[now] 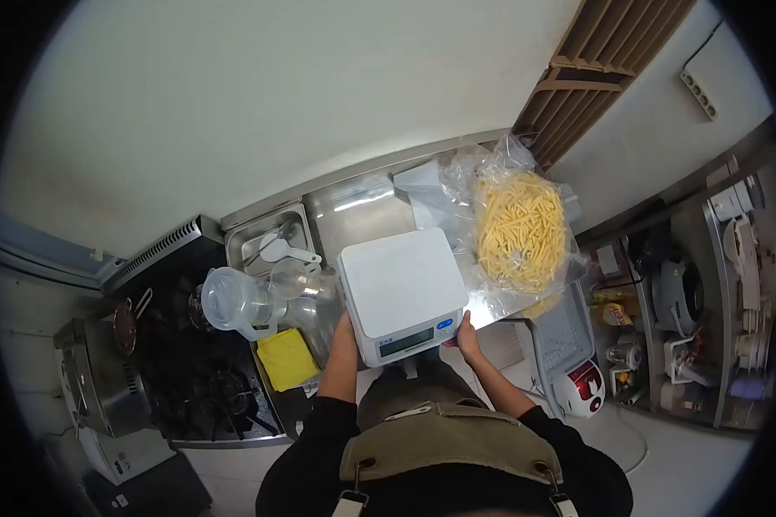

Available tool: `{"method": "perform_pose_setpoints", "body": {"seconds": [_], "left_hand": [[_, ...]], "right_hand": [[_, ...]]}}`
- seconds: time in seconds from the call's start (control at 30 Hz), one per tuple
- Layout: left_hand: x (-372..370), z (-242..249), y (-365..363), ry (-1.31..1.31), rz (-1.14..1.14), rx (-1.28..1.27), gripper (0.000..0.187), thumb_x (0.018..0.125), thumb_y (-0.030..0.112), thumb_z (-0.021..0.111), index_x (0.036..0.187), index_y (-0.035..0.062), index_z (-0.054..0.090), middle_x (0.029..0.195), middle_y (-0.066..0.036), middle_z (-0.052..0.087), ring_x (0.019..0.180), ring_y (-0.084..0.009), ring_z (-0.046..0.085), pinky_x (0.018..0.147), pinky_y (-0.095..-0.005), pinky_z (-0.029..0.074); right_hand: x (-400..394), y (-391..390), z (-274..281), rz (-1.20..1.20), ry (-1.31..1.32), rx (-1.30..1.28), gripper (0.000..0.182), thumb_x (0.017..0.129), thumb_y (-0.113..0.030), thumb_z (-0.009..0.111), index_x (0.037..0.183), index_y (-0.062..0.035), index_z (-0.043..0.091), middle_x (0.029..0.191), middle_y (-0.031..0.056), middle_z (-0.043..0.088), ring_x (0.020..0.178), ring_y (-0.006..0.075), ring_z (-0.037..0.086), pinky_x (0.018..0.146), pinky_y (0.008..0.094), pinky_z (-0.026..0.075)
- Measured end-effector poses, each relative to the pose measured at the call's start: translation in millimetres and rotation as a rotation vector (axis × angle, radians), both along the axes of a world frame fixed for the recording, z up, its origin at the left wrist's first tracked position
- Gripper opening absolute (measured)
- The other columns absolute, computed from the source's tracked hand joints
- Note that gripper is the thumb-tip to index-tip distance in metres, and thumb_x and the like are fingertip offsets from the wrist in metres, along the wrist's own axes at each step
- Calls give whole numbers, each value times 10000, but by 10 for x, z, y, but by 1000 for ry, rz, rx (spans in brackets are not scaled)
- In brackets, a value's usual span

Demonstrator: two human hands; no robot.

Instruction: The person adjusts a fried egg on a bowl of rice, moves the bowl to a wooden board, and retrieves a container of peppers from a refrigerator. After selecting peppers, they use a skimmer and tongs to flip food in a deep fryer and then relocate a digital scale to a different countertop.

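Observation:
A white digital scale (403, 284) with a flat square top is held level in front of my body, its grey display and blue button facing me. My left hand (345, 338) grips its left side near the front corner. At the right front corner my right hand (466, 339) is closed on the scale, thumb on the edge. Some fingers of both hands are hidden beneath it. To the right of the scale, a clear plastic bag of yellow fries (522, 228) lies on the steel counter (353, 211).
Left of the scale are a lidded plastic jug (233, 300), a clear measuring cup (293, 278), a steel pan (267, 233) with a white scoop (289, 251), a yellow cloth (287, 359) and a black stove (203, 379). A red and white appliance (580, 388) stands at lower right, near shelves (716, 293).

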State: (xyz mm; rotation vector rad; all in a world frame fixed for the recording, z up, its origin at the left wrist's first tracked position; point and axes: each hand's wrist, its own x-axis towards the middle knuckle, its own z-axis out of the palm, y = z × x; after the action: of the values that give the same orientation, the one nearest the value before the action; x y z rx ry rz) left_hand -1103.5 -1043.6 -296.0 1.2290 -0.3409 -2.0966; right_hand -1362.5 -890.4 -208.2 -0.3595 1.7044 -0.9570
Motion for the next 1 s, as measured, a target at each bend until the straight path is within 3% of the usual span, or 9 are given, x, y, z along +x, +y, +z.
{"method": "perform_pose_setpoints", "body": {"seconds": [0.23,0.4,0.57,0.77,0.8,0.83,0.9,0.93,1.0], "left_hand": [[-119,946,-168,-76,129,-76,308,903,245,454,1068,8,562,902,-84,619,783,-172,605,677,-291,509],[-69,981,-84,-245,275,-63,352,930,243,354,1074,-6,557,894,-78,612,823,-175,595,704,-300,489],[73,1069,221,-168,349,-134,408,938,241,329,1203,-29,483,1157,-124,558,1066,-215,516,922,-335,390],[295,948,822,-316,7,-159,489,898,227,450,1297,-37,351,1227,-123,490,1139,-241,466,971,-354,348],[279,902,923,-375,-55,-343,554,860,164,520,1320,-51,299,1266,-143,454,1158,-236,450,974,-353,348],[260,837,1001,-431,-116,-526,646,823,101,589,1344,-65,247,1305,-163,417,1178,-231,435,977,-351,347],[183,813,1096,-436,-159,-598,813,741,47,668,1365,-62,157,1274,-208,413,1142,-296,449,962,-384,358],[118,895,1144,-706,-236,-718,844,724,61,682,1365,-59,146,1256,-235,402,1138,-329,438,957,-395,360],[-39,979,1160,-1085,-312,-768,943,670,89,721,1350,-79,91,1248,-308,326,1159,-417,376,976,-414,331]], "right_hand": [[-43,-232,105,-12,-19,-96,682,940,-500,132,1101,85,444,799,216,610,585,286,648,476,306,566],[8,-311,71,-7,-74,-134,661,945,-486,135,1096,81,440,833,219,608,603,297,650,482,290,569],[-86,-332,112,66,-75,-129,614,960,-438,143,1078,78,454,830,208,615,616,281,654,513,292,574],[-206,-159,148,397,125,-182,489,972,-320,301,1257,77,309,897,175,584,682,192,634,569,275,530],[-228,-162,347,545,100,-304,575,893,-151,492,1317,73,175,1034,190,523,859,221,605,690,296,514],[-198,-169,313,550,99,-305,575,893,-151,492,1317,73,175,1034,190,523,859,221,605,690,296,514],[-99,-143,170,625,792,-701,745,775,-39,582,1342,49,106,1098,212,513,1018,310,553,860,349,446],[-87,-201,92,588,446,-427,828,694,55,549,1351,35,46,1206,249,431,1144,354,455,962,372,361],[-107,-250,48,593,481,-439,797,702,53,517,1350,37,52,1191,267,443,1119,368,476,944,373,379]]}}
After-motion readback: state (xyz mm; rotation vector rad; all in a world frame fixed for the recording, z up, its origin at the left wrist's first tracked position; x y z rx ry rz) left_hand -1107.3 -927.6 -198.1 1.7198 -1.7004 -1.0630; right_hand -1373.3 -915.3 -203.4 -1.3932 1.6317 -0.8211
